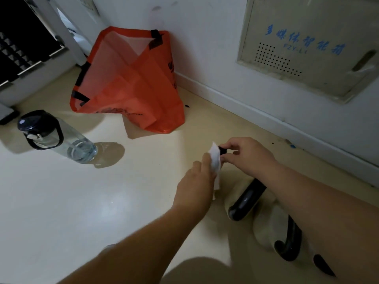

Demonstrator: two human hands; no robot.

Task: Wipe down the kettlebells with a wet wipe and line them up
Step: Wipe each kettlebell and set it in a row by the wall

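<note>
My right hand grips a black handle of a kettlebell whose body is hidden under my hands. My left hand presses a white wet wipe against that handle. Nearer to me, a cream kettlebell with a black handle sits on the floor, partly under my right forearm. Another cream kettlebell with a black handle stands at the lower right, also partly covered by the arm.
A clear water bottle with a black lid stands on the cream floor at the left. An orange bag leans in the corner against the white wall. A beige wall box hangs at the right, above the baseboard.
</note>
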